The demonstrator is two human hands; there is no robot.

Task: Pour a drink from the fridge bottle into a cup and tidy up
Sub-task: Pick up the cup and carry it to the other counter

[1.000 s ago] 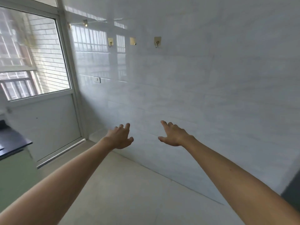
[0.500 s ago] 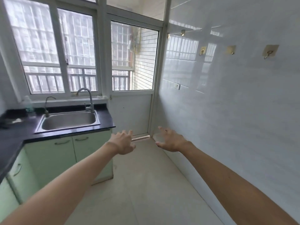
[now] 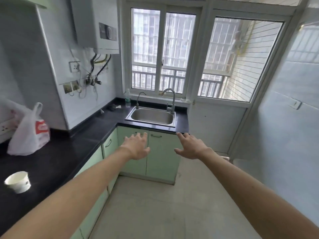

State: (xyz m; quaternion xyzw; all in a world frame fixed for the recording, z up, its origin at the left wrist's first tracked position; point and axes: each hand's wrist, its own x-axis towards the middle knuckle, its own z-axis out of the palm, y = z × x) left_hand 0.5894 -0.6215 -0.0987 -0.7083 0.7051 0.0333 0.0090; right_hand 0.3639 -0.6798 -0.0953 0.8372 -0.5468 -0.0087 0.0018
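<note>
View has swung from bare tiled wall to the kitchen corner: sink (image 3: 151, 116) now dead ahead, paper cup (image 3: 18, 181) on the black counter (image 3: 69, 152) well left of it. Left hand (image 3: 136, 146) and right hand (image 3: 190, 146) outstretched, apart, fingers spread, holding nothing. No fridge or fridge bottle in view; likely still searching.

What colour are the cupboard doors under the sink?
Pale mint green cupboard doors, with dark handles, below the steel sink; the head view shows them.

Both hands, left hand (image 3: 137, 145) and right hand (image 3: 191, 146), hover empty (fingers spread) near the counter's cup (image 3: 18, 181).
</note>
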